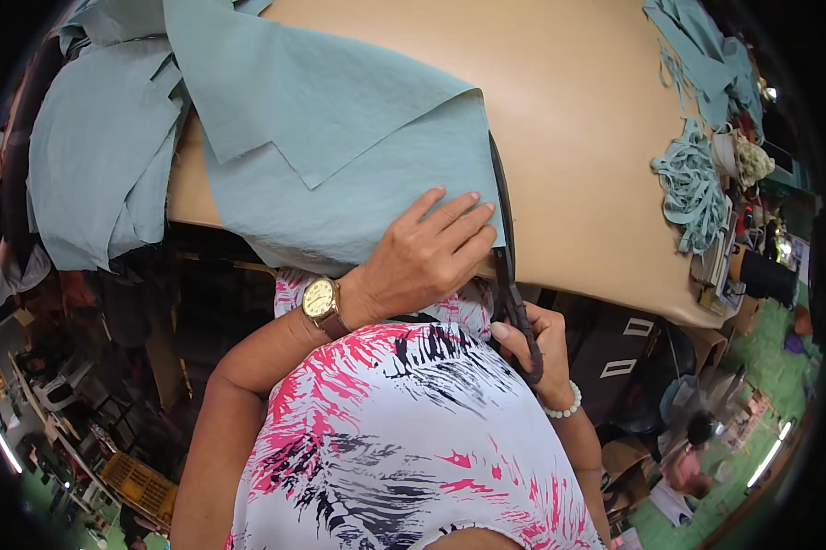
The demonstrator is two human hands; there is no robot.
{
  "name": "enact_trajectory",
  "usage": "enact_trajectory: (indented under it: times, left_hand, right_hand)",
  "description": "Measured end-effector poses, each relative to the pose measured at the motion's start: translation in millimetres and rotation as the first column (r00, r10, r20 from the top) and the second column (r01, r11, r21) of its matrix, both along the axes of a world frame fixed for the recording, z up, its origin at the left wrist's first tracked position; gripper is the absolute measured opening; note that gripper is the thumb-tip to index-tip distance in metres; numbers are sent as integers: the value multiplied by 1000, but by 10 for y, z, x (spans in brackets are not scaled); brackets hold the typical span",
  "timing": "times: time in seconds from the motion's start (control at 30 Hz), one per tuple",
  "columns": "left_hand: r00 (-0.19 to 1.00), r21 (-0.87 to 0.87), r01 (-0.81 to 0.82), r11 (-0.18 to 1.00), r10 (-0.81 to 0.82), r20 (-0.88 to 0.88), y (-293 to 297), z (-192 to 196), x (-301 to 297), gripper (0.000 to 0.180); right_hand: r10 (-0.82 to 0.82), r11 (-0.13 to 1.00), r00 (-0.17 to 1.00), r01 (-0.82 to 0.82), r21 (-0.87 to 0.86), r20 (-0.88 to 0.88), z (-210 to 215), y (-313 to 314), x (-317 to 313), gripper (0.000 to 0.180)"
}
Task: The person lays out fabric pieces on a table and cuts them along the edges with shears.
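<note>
Teal fabric lies in overlapping layers at the near edge of the tan table, with a straight right side and a loose flap folded over on top. My left hand rests palm down on its near right corner, fingers stretched out and pressing the cloth. Along the right side of that fabric runs a pair of long dark scissors. Its wrapped handle is in my right hand, just below the table edge. Part of the blades is hidden by the cloth, so how far they are apart does not show.
More teal cloth hangs over the table's left side. On the right edge of the tan tabletop sit a tangle of teal strips and further teal scraps. Dark drawers stand beneath the right side.
</note>
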State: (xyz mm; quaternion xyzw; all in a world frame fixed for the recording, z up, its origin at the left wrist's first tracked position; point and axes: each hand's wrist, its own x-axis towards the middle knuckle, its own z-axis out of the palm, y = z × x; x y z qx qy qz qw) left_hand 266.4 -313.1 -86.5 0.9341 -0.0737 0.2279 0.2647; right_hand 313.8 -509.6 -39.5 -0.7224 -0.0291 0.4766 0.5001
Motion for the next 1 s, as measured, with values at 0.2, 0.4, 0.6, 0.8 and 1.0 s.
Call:
enact_trajectory:
  times: [0.2, 0.4, 0.6, 0.8, 1.0]
  left_hand:
    - [1000, -3, -1, 1000, 1, 4, 9, -7, -2, 24]
    - [1000, -15, 21, 1000, -21, 0, -4, 16, -12, 25]
    - [999, -19, 36, 999, -36, 5, -7, 15, -33, 25]
    - [999, -20, 36, 999, -36, -2, 12, -2, -38, 24]
    - [980, -1, -154, 988, 152, -132, 159, 131, -49, 26]
  right_hand:
    - [-4, 999, 1000, 4, -38, 3, 19, 15, -23, 27]
    - [-3, 1000, 1000, 3, 22, 2, -7, 48, 30, 26]
    - [-26, 999, 1000, 26, 44, -10, -2, 127, 68, 24]
    - [-29, 999, 1000, 29, 45, -13, -10, 155, 82, 23]
    - [-11, 1000, 1000, 11, -7, 5, 10, 123, 112, 26]
